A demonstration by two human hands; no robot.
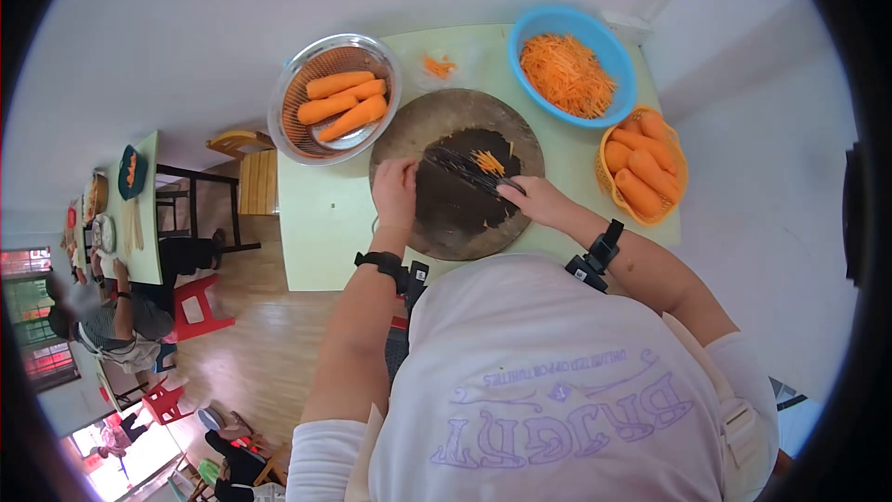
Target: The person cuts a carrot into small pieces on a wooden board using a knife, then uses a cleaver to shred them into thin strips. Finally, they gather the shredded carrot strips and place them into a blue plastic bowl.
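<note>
A round, dark-stained cutting board (395, 135) lies on the pale green table. My right hand (531, 200) grips the handle of a black knife (462, 169), whose blade lies across the board's middle. A small pile of carrot strips (488, 163) sits just beyond the blade. Near the blade's far end, at the board's left side, my left hand (397, 188) has its fingers bent together; whether anything is between them I cannot make out.
A steel bowl (281, 139) with whole carrots stands back left. A blue basin (624, 56) of shredded carrot and a yellow basket (681, 172) of carrots stand right. Carrot bits (439, 66) lie behind the board. Seated people (130, 321) are at another table, far left.
</note>
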